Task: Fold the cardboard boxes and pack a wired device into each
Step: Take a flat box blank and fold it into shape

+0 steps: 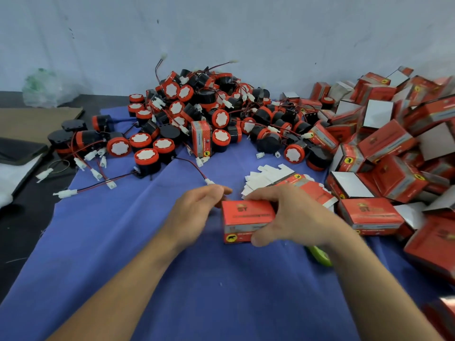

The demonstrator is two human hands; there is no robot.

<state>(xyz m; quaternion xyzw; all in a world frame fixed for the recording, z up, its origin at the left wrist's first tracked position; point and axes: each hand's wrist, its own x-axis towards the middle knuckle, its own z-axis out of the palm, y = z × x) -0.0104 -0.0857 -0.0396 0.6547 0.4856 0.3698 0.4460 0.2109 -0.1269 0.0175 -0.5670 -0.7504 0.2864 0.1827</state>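
A small red cardboard box [242, 217] sits on the blue cloth [128, 242] in front of me. My right hand [288, 212] grips it from above, fingers over its top and thumb against its front. My left hand [199, 207] touches the box's left end with curled fingers. Just behind lies a stack of flat unfolded red-and-white boxes [275, 178]. A big heap of black-and-red round wired devices [197, 112] with white connectors fills the far middle. One upright red box [200, 137] stands among them.
Folded red boxes [389, 143] pile up along the right side. A green object [320, 257] peeks from under my right forearm. Brown cardboard [37, 119] and a plastic bag [46, 87] lie far left by the grey wall. Loose wires [98, 180] trail leftward.
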